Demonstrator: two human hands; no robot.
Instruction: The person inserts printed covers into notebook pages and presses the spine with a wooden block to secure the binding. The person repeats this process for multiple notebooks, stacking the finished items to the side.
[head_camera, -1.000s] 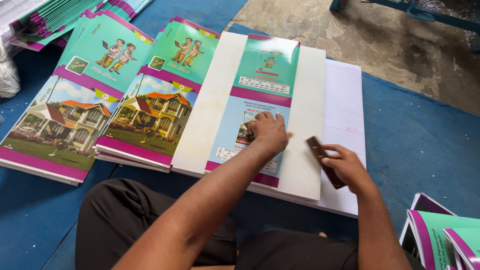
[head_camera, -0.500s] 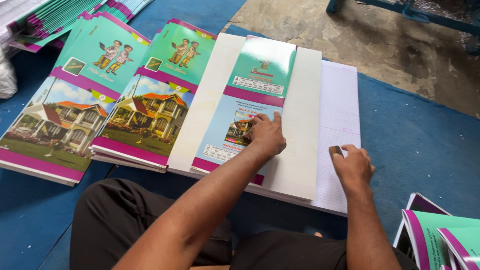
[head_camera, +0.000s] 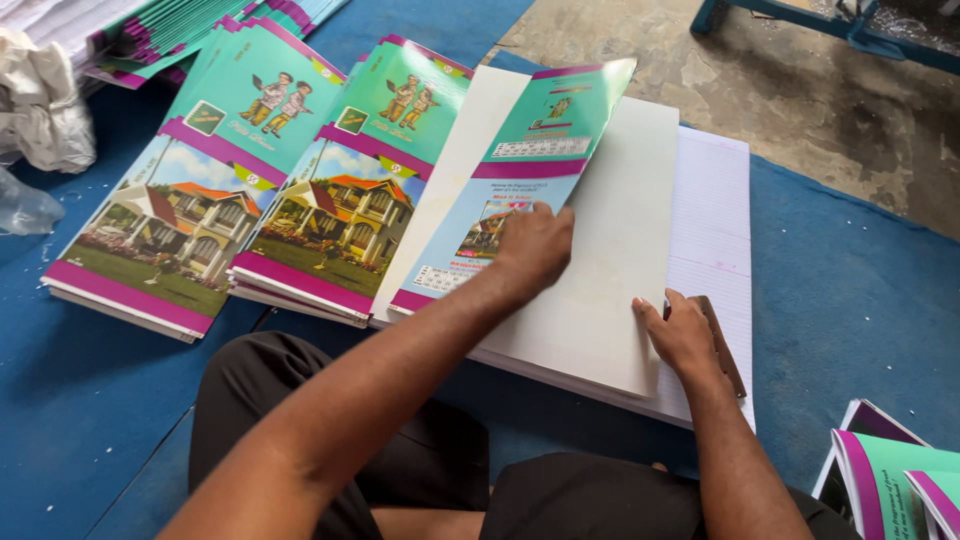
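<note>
A teal and magenta printed cover (head_camera: 525, 165) lies folded over a white sheet (head_camera: 620, 260), its far corner slightly raised. My left hand (head_camera: 535, 245) rests on this cover, fingers curled at its right edge. The white sheet sits on a stack of ruled paper (head_camera: 715, 200). At the stack's near right edge my right hand (head_camera: 680, 335) presses down a flat brown wooden stick (head_camera: 725, 350).
Two stacks of the same printed covers (head_camera: 150, 240) (head_camera: 320, 230) lie side by side to the left on the blue mat (head_camera: 860, 300). More covers lie at top left (head_camera: 180, 30) and bottom right (head_camera: 890, 470). Crumpled white cloth (head_camera: 45, 110) sits far left. Concrete floor (head_camera: 800, 100) lies beyond.
My left hand has slid along the printed cover and the cover has shifted left. My right hand has lowered the brown stick onto the edge of the paper stack.
</note>
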